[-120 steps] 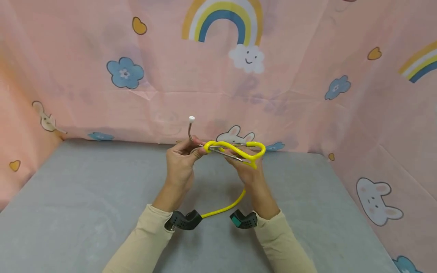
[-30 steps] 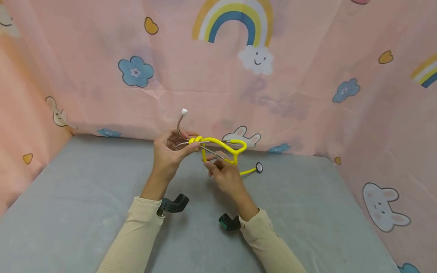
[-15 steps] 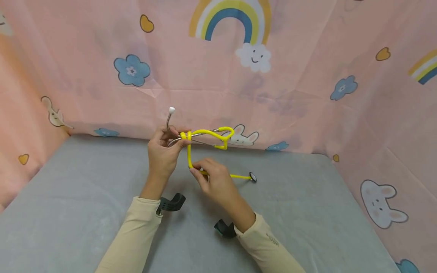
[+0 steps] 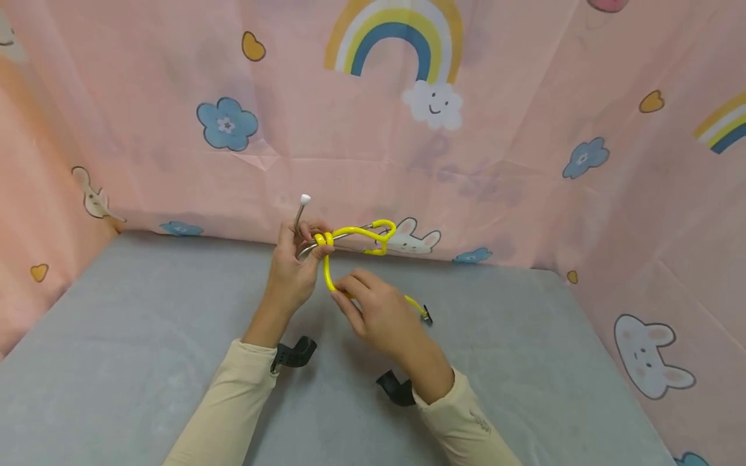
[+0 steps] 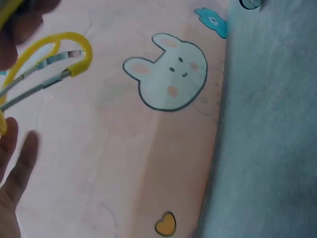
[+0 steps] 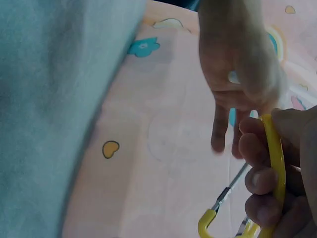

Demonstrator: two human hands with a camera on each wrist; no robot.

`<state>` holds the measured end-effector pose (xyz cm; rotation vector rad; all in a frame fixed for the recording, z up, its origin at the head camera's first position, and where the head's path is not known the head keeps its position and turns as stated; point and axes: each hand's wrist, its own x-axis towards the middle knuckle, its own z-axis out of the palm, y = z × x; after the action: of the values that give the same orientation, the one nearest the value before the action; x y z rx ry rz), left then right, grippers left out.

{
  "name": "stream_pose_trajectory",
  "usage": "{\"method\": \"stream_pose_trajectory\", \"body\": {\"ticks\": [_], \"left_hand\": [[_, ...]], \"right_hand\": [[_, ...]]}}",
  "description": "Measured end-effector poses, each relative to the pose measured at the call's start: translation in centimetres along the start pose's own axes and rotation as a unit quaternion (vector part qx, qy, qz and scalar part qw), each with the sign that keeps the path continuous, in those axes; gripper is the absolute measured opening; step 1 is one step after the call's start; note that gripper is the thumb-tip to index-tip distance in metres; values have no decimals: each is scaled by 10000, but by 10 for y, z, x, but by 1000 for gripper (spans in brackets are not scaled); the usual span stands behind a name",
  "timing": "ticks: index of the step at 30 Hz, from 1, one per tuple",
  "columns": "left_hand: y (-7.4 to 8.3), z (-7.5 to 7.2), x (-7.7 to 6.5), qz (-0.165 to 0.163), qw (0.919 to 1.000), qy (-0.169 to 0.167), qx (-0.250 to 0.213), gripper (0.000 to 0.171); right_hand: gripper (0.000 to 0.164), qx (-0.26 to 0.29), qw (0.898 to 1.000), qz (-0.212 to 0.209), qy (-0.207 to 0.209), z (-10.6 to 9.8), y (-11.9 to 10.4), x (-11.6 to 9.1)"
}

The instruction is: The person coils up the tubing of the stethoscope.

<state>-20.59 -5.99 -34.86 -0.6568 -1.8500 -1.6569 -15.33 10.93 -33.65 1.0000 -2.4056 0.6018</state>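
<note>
A stethoscope with yellow tubing (image 4: 355, 230) is held up above the table. My left hand (image 4: 294, 268) pinches its metal ear tubes where the tubing winds round them, with one white ear tip (image 4: 305, 199) sticking up above the fingers. The other ear tip is hidden in the head view. Lower and to the right, my right hand (image 4: 381, 314) grips the tubing, its fingers curled round it in the right wrist view (image 6: 277, 163). Past that hand, the dark-rimmed chest piece (image 4: 428, 316) hangs at the tube's end. The forked yellow loop (image 5: 81, 49) points away from my left hand.
A grey cloth-covered table (image 4: 524, 362) lies beneath both hands. Pink printed curtain (image 4: 501, 97) encloses the back and sides, close behind the stethoscope. Each wrist carries a black camera mount (image 4: 297, 353).
My right hand has moved down and toward me, drawing a length of tubing out below the wraps. The tubing now winds round the ear tubes more than before. The chest piece has swung downward.
</note>
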Motion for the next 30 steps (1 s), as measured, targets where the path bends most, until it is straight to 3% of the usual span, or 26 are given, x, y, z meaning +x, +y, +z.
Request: {"method": "stream_pose_trajectory", "body": {"ticks": [4, 8, 14, 20, 22, 24, 26, 30], "left_hand": [[-4, -1, -5, -46, 9997, -236, -19, 35], [-7, -4, -6, -382, 9967, -708, -106, 29], [-13, -7, -7, -900, 9821, -1652, -116, 21], [-11, 1, -9, -1022, 9699, -2212, -30, 24], [-6, 2, -8, -990, 9657, -2383, -277, 24], [1, 1, -6, -892, 9621, -2502, -626, 24], [8, 0, -4, -763, 9549, -2665, -1061, 28], [18, 4, -4, -776, 9402, -2891, -1622, 55]], "right_hand": [[17, 62, 9997, 27, 234, -1, 1, -5], [25, 167, 9987, -61, 479, -7, 6, -8], [25, 129, 9969, -134, 761, -23, 18, -11], [17, 9, 9939, -313, 1059, -30, 29, -10], [14, 327, 9928, -21, 1153, -32, 35, -10], [13, 993, 9872, 374, 1189, -35, 43, -10], [12, 1749, 9756, 724, 1113, -39, 50, -11], [13, 2879, 9502, 907, 775, -45, 58, -11]]}}
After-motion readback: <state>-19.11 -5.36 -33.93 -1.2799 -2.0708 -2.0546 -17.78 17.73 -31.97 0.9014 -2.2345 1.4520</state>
